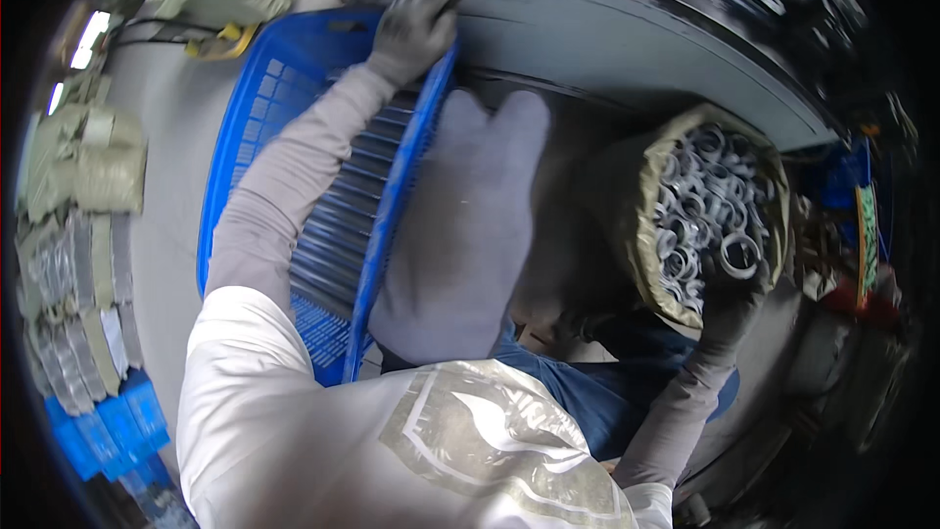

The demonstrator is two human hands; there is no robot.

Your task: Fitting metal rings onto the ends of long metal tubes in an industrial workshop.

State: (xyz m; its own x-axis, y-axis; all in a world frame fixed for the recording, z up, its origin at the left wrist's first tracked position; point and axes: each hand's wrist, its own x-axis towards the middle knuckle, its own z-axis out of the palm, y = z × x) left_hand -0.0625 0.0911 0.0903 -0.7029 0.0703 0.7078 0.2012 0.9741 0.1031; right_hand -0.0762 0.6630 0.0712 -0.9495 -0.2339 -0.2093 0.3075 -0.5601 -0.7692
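Note:
My left hand (416, 31), in a grey glove, is closed over the far right corner of a blue plastic crate (392, 196). The crate tilts in front of my left side, and rows of long grey metal bars or tubes (343, 225) lie inside it. At the near edge of an open tan sack (643, 220), my right hand (732, 306) is in dark shadow. It seems closed on a metal ring (740, 272) at its fingertips, though the fingers hardly show. Many similar grey metal rings (690, 206) fill the sack.
A smooth grey shape (465, 225) with two rounded far lobes lies between crate and sack. Beyond stands a grey machine panel (607, 44). Wrapped bundles (83, 255) and blue boxes (113, 426) are stacked at far left. A yellow object (220, 42) lies beside the crate.

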